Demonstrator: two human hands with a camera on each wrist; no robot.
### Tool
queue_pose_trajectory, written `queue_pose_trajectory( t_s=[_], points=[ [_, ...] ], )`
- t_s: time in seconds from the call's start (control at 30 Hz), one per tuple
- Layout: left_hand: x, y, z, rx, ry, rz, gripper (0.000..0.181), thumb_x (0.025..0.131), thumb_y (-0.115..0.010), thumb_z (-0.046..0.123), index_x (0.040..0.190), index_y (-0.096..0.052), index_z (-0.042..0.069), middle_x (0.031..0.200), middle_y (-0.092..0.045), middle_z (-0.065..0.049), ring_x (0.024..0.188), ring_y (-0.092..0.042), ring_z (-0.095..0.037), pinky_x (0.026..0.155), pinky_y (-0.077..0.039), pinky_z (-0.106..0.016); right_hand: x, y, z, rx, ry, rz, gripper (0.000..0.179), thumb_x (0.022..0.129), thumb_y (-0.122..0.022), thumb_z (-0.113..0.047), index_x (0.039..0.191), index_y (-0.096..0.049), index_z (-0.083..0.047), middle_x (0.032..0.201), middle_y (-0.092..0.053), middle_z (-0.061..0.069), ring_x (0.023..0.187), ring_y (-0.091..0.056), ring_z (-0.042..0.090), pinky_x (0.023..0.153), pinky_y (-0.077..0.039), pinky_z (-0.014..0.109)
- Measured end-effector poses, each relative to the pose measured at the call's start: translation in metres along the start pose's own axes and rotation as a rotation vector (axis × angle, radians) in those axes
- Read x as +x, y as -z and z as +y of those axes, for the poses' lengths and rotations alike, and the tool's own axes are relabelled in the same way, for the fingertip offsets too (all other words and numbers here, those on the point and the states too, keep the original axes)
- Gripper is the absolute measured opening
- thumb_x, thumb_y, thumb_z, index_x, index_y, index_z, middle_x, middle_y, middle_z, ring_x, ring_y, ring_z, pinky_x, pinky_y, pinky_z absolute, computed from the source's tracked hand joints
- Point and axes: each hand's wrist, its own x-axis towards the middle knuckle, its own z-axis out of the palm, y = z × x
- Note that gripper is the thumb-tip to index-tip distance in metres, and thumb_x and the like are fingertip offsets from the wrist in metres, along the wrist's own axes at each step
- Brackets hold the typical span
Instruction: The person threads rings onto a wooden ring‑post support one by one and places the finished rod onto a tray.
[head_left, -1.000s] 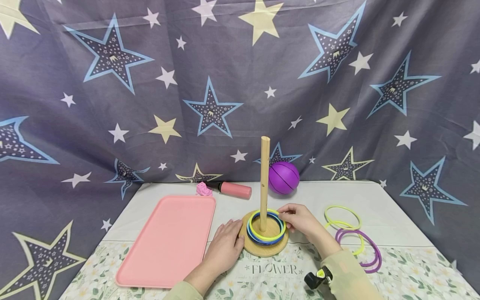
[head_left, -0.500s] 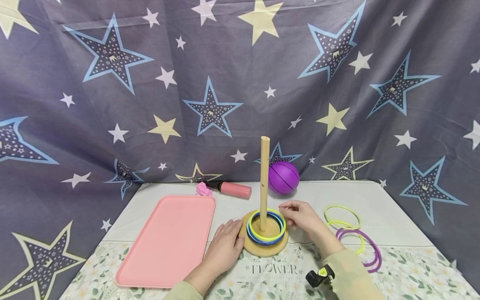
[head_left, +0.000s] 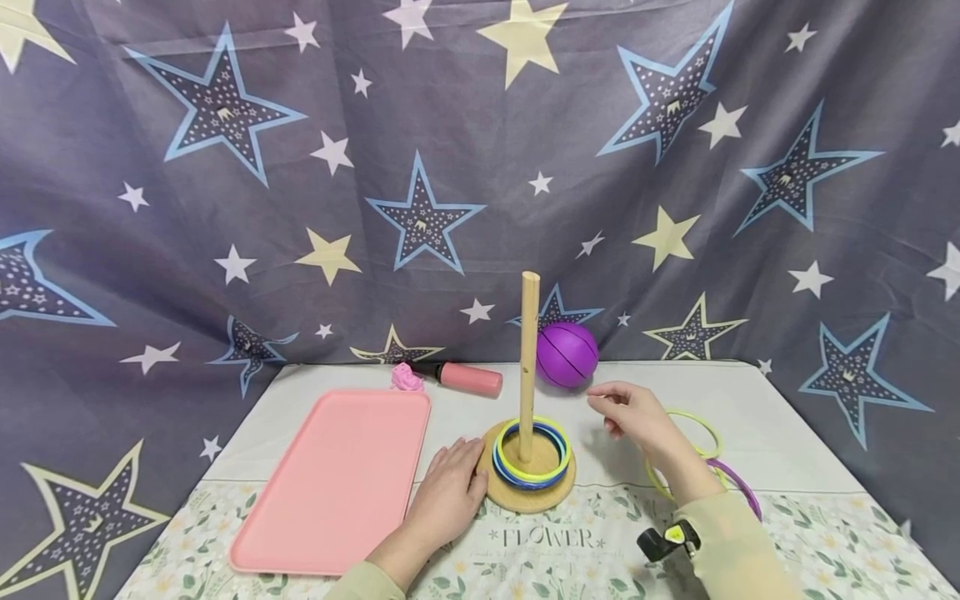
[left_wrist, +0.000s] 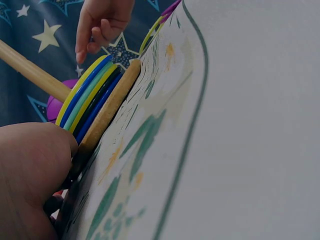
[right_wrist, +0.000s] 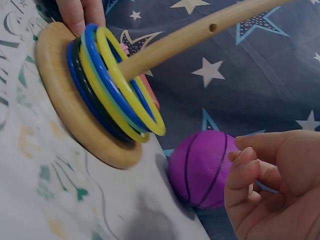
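A wooden ring-toss post (head_left: 529,358) stands upright on a round wooden base (head_left: 528,502). Several rings are stacked around its foot: a yellow ring (left_wrist: 75,98) on top, with blue, teal, yellow and dark ones beneath. My left hand (head_left: 450,489) rests beside the base, fingers extended and touching its left edge. To the right of the post, my right hand (head_left: 636,418) hovers over the table, fingers loosely bent and holding nothing. Under the right forearm lie loose rings, partly hidden: a yellow ring (head_left: 721,442) and a purple ring (head_left: 742,482).
On the left lies a pink tray (head_left: 337,475). Behind the post are a purple ball (head_left: 567,355), a pink cylinder with a black end (head_left: 471,379) and a small crumpled pink thing (head_left: 407,377). A star-printed curtain (head_left: 420,100) hangs behind the table.
My right hand has left the edge of the ring stack and moved right and slightly back, covering more of the loose rings. My left hand and the stacked rings have stayed in place.
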Motion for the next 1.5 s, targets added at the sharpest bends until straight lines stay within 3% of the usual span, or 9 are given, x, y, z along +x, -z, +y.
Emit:
queue_pose_trajectory(
  t_s=[0.47, 0.63, 1.13, 1.5],
  points=[
    [0.0, 0.001, -0.001, 0.004, 0.004, 0.0, 0.052, 0.114, -0.057, 0.02, 0.159, -0.053, -0.005, 0.162, -0.055, -0.021, 0.158, -0.042, -0.042, 0.134, -0.022, -0.061, -0.015, 0.05, 0.008, -0.044, -0.023, 0.062, 0.044, 0.111, -0.069, -0.02, 0.144, -0.064, 0.008, 0.088, -0.063, 0.0, 0.069, -0.059, 0.011, 0.059, -0.055, 0.026],
    [0.0, 0.001, -0.001, 0.006, 0.001, 0.005, 0.051, 0.114, -0.057, 0.019, 0.159, -0.053, -0.005, 0.162, -0.055, -0.021, 0.158, -0.042, -0.041, 0.134, -0.022, -0.061, -0.022, 0.069, 0.018, -0.036, -0.022, 0.078, 0.045, 0.111, -0.069, -0.018, 0.145, -0.061, 0.011, 0.086, -0.061, 0.0, 0.068, -0.057, 0.01, 0.058, -0.053, 0.025],
    [-0.001, 0.0, 0.001, 0.006, -0.009, 0.005, 0.051, 0.114, -0.058, 0.019, 0.158, -0.053, -0.005, 0.162, -0.056, -0.021, 0.157, -0.043, -0.043, 0.133, -0.024, -0.062, -0.056, 0.118, 0.052, -0.145, -0.063, 0.122, 0.047, 0.113, -0.067, -0.02, 0.144, -0.059, 0.015, 0.083, -0.061, 0.005, 0.067, -0.058, 0.014, 0.057, -0.055, 0.028],
    [-0.002, 0.002, 0.002, 0.004, -0.006, -0.001, 0.05, 0.114, -0.058, 0.017, 0.158, -0.054, -0.007, 0.161, -0.056, -0.022, 0.157, -0.043, -0.043, 0.133, -0.025, -0.062, -0.073, 0.142, 0.072, -0.189, -0.163, 0.111, 0.052, 0.112, -0.068, -0.024, 0.147, -0.058, 0.013, 0.092, -0.067, 0.004, 0.073, -0.061, 0.016, 0.062, -0.058, 0.03]
  ],
)
